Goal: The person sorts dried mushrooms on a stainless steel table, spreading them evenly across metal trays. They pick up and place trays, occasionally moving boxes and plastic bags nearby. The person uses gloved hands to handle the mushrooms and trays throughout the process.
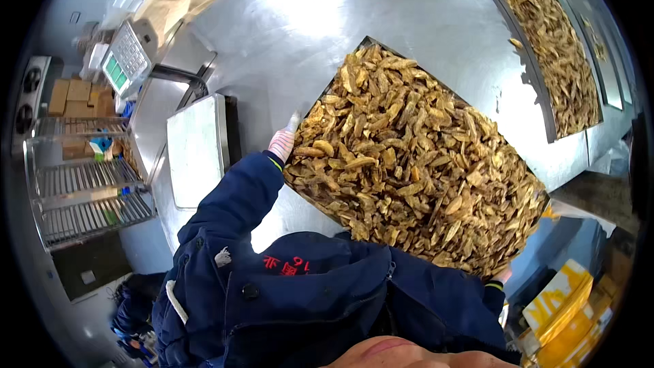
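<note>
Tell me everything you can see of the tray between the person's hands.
The tray is rectangular with a thin, dark, metal-looking rim, heaped with brown, dried-looking pieces hiding its floor. It is angled diagonally in view. The left hand holds its left edge; the right hand, mostly hidden, is at its lower right corner. Whether the table supports it is unclear.

Left forearm angled forward, left grip clasped, right grip mostly hidden

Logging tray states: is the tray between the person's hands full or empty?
Full: brown pieces cover the tray edge to edge, hiding its bottom.
</note>
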`<state>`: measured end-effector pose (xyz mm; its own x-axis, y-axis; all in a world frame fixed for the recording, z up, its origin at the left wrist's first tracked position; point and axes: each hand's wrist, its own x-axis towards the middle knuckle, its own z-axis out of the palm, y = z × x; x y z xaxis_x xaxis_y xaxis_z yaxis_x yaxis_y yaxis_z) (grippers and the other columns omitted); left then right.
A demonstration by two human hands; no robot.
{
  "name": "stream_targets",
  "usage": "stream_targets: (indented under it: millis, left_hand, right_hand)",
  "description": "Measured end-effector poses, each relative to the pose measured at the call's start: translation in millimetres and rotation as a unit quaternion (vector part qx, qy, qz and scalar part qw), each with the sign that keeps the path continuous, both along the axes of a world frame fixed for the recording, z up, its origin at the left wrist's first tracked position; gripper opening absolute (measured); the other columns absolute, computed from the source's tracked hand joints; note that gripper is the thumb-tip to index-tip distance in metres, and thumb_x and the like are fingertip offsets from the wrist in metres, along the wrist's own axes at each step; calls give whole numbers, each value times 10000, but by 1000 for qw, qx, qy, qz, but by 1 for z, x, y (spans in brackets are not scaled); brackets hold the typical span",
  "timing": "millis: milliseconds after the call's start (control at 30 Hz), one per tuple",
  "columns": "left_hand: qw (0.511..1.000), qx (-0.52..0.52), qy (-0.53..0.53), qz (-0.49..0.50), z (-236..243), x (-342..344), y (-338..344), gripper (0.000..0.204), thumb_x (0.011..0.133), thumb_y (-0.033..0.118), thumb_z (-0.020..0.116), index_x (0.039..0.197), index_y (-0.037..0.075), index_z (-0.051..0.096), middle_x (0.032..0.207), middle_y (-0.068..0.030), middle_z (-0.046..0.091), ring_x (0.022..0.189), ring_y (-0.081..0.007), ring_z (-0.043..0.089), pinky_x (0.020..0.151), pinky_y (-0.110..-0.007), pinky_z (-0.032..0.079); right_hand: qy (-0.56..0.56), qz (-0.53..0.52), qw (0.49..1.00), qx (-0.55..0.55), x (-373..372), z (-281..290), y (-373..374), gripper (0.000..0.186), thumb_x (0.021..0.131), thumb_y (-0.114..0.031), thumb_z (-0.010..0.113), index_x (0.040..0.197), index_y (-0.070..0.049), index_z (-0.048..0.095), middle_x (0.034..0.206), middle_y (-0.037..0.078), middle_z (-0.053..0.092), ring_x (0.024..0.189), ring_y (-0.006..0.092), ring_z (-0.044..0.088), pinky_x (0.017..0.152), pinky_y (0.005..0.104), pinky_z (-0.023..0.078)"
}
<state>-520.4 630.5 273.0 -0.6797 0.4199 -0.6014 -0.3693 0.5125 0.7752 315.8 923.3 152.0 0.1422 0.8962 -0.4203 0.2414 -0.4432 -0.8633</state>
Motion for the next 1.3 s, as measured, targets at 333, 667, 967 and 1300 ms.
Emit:
stream_targets:
  millis: [333,667,967,1300]
  left_hand:
    - [990,121,-22,73,44,28,7,699,868,626,561,1080,-33,662,1034,-92,676,938,-162,608,872,-296,463]
    - [990,101,94,31,24,28,-16,910,821,760,458,1163,-66,626,1117,-143,653,1016,-206,582,933,-311,411]
    - [959,255,-27,118,19,70,-69,729,903,622,480,1272,-3,544,1190,-112,628,1020,-211,624,899,-339,495]
    - [950,203,131,198,-31,80,-125,816,844,698,500,1317,34,502,1180,-129,625,975,-248,659,838,-373,558]
  right_hand:
    - [-22,63,995,77,-33,14,5,368,977,-189,337,1130,22,597,1046,149,665,891,244,646,769,356,542]
    - [225,-11,973,45,-69,-5,55,404,906,-318,469,1069,21,614,995,161,662,860,307,656,756,423,549]
    - [84,57,981,164,-139,-20,110,228,885,-168,470,832,-31,645,739,87,613,634,208,534,598,358,448]
    - [128,136,977,105,-193,15,108,256,876,-238,490,875,-27,635,785,61,629,661,191,586,628,344,477]
